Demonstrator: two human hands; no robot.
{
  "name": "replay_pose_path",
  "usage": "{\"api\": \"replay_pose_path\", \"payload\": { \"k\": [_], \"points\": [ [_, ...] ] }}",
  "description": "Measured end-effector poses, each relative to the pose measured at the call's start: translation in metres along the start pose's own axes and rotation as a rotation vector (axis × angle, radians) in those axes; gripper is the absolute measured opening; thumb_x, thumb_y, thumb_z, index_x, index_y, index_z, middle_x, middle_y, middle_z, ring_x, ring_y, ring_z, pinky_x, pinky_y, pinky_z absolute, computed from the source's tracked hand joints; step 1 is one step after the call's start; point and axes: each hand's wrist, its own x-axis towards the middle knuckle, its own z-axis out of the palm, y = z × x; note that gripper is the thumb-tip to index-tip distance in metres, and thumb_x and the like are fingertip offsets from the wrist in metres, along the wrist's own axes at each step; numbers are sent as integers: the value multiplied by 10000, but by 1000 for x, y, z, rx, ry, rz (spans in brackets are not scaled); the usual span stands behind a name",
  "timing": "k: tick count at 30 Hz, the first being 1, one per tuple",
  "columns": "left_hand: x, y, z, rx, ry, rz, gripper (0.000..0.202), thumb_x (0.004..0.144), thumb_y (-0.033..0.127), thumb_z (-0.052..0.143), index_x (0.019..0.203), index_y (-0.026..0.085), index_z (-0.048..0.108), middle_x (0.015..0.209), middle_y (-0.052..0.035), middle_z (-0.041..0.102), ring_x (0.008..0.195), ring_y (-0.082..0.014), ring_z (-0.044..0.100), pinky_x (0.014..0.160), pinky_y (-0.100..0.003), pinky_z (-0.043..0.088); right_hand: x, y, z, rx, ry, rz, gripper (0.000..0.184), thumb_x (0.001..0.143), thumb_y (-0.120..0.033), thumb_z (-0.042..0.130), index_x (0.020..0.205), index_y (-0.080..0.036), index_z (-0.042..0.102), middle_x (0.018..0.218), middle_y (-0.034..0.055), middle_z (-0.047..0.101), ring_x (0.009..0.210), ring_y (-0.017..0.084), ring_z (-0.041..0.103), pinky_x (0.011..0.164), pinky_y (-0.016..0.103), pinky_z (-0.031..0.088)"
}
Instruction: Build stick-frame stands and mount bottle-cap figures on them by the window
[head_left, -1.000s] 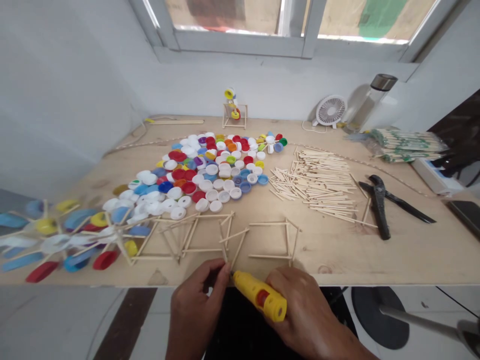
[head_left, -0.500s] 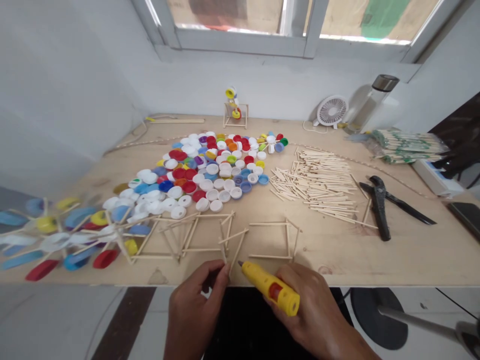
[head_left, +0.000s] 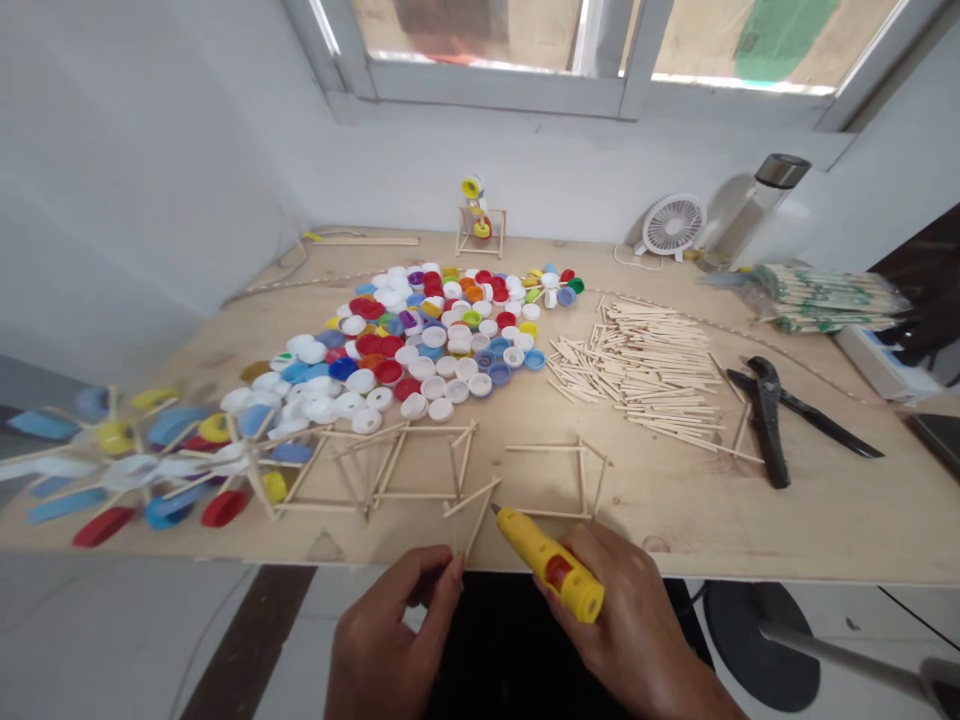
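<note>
My left hand [head_left: 397, 620], at the table's front edge, pinches small wooden sticks [head_left: 481, 520] between thumb and forefinger. They meet at an angle, their far ends pointing away from me. My right hand [head_left: 615, 600] is wrapped around a yellow hot glue gun [head_left: 541, 558], its dark nozzle close to the right side of the pinched sticks. Whether the nozzle touches them I cannot tell. Just beyond my hands lie stick frames: an open-sided one [head_left: 582, 478] on the right and a boxy one [head_left: 417, 496] on the left.
Many coloured bottle caps [head_left: 435, 340] cover the table's middle. A pile of loose sticks [head_left: 652, 370] lies right of them, beside black-handled cutters [head_left: 769, 420]. A cap-and-stick wheel assembly [head_left: 150, 465] sits at the left. Farther back are a small fan [head_left: 673, 225] and a bottle [head_left: 757, 210].
The view has shifted slightly, so the table's things appear farther right. The pinched sticks have tilted or turned a little in my left hand. The glue gun stays close by.
</note>
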Motion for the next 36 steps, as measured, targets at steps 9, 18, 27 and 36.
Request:
{"api": "replay_pose_path", "payload": {
  "k": [9,18,27,36],
  "points": [
    [-7,-10,1,20,-25,48,195,821,381,534,716,256,640,577,62,675,471,-94,617,484,-153,476,4,-3,9,-82,44,0,95,828,-186,471,734,-200,459,728,25,590,652,163,510,586,270,301],
    [-5,-4,1,31,21,89,234,837,383,501,686,255,627,544,72,660,436,-82,600,452,-142,459,4,-4,9,-90,77,-33,124,833,-184,466,710,-200,460,708,19,591,627,152,505,569,261,288],
    [-5,-6,0,38,-1,103,204,843,358,501,706,260,615,542,78,653,428,-82,593,458,-144,462,2,-2,12,-93,79,-22,137,859,-205,443,725,-198,465,721,23,593,640,163,509,578,269,297],
    [-5,-4,1,36,23,109,243,850,381,485,692,253,617,553,77,662,448,-76,609,451,-132,453,4,-4,12,-99,111,-35,150,851,-206,432,704,-197,464,686,22,589,598,153,499,555,264,282]
  ]
}}
